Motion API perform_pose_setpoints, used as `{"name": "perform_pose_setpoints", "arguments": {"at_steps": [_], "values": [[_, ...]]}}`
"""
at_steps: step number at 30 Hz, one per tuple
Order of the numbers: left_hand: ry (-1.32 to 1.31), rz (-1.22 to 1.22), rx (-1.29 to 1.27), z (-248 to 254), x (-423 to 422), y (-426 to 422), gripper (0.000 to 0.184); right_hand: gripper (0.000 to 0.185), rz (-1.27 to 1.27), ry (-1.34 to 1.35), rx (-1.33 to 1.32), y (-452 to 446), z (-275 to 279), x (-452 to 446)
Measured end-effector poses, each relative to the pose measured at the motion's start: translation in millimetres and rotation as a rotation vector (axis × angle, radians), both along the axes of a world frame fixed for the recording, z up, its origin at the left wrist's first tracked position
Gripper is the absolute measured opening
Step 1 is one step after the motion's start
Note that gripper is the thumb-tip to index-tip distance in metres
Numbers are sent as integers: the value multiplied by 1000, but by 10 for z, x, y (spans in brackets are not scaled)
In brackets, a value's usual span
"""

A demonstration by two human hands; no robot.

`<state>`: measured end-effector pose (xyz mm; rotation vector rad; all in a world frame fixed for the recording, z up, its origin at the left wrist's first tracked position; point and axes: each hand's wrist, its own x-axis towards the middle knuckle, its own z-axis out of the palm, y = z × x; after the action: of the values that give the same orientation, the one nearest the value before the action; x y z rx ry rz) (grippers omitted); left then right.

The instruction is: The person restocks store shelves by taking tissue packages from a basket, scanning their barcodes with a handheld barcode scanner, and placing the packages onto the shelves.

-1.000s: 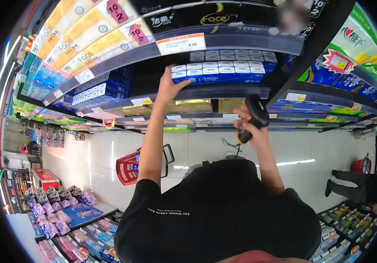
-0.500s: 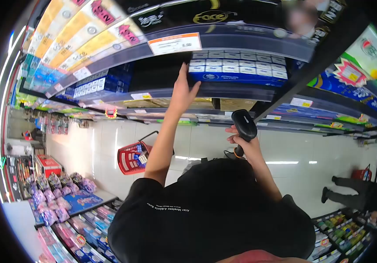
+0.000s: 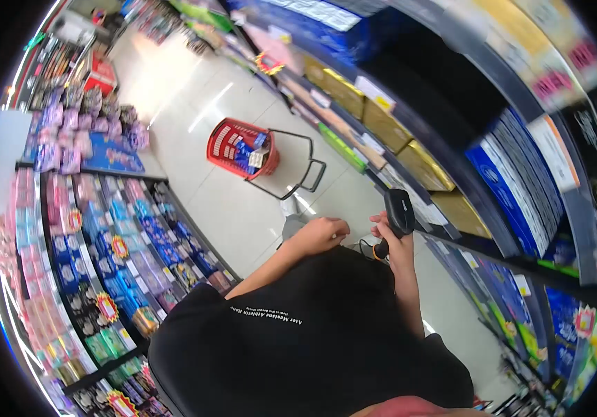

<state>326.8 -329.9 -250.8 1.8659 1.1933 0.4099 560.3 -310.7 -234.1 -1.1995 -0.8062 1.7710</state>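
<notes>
My left hand (image 3: 322, 235) is drawn in front of my body, its fingers curled; whether something small is inside cannot be made out. In my right hand (image 3: 395, 240) is a black handheld scanner (image 3: 399, 212), gripped by its handle, its head pointing up toward the shelves. A red basket (image 3: 232, 148) with a black handle stands on the floor beyond my left hand, with blue and white packs inside. Blue and white tissue packs (image 3: 513, 177) sit on the shelf at the right, away from both hands.
Tall shelves (image 3: 444, 167) with gold and blue packs run diagonally along the right. Racks of pink and blue packages (image 3: 114, 236) fill the left side. Purple bags (image 3: 69, 135) are piled at the upper left, near a red box (image 3: 100, 73). Tiled floor (image 3: 215, 201) lies between.
My left hand has left the blue tissue packs and come back toward my body, its fingers now curled. The view has turned toward the basket and aisle. The scanner stays in my right hand.
</notes>
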Motion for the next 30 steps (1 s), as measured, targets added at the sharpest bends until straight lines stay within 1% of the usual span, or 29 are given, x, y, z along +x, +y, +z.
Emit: {"name": "perform_pose_setpoints", "arguments": {"at_steps": [1, 5, 6, 8, 9, 10, 12, 14, 16, 18, 20, 21, 22, 24, 25, 26, 27, 28, 30], "values": [[-70, 30, 24, -70, -140, 24, 13, 31, 31, -22, -7, 41, -11, -152], [-101, 164, 40, -64, -793, 311, 13, 34, 88, -120, 8, 246, -14, -838], [-120, 182, 34, -141, -964, 362, 13, 34, 80, -133, 9, 272, -14, -1010], [-248, 305, -36, -404, -1424, 496, 13, 34, 86, -157, 6, 373, -5, -1430], [-200, 348, -50, -590, -1657, 536, 12, 34, 106, -189, -38, 389, 1, -1626], [-214, 360, -64, -783, -1893, 569, 12, 34, 122, -223, -82, 395, -9, -1819], [-93, 442, -108, -1214, -2409, 677, 14, 35, 144, -228, -106, 400, -129, -2202], [-77, 531, -157, -1877, -2919, 749, 13, 35, 224, -270, -196, 371, -227, -2545], [-84, 604, -176, -2442, -3405, 816, 16, 33, 228, -235, -177, 290, -333, -2825], [-45, 691, -212, -3069, -3833, 919, 18, 34, 255, -310, -278, 215, -287, -3043], [30, 737, -261, -3417, -4222, 1124, 22, 33, 355, -411, -307, 175, -213, -3190], [55, 763, -292, -3689, -4392, 1239, 24, 27, 368, -474, -334, 113, -245, -3210], [81, 787, -324, -3970, -4529, 1346, 26, 21, 414, -510, -388, 181, -137, -3300], [64, 854, -369, -4237, -4740, 1602, 38, 23, 422, -593, -451, 19, -308, -3207], [118, 893, -356, -4573, -4848, 1729, 44, 23, 395, -613, -457, 16, -415, -3194], [168, 925, -353, -4925, -4888, 1764, 50, 25, 442, -705, -384, -19, -464, -3163], [196, 899, -384, -5157, -4954, 1763, 56, 28, 493, -806, -314, -57, -463, -3125], [219, 883, -404, -5328, -4939, 1870, 62, 28, 474, -847, -321, -45, -467, -3117], [432, 953, -412, -5356, -4789, 2042, 65, 35, 503, -946, -456, 12, -537, -3209]]}}
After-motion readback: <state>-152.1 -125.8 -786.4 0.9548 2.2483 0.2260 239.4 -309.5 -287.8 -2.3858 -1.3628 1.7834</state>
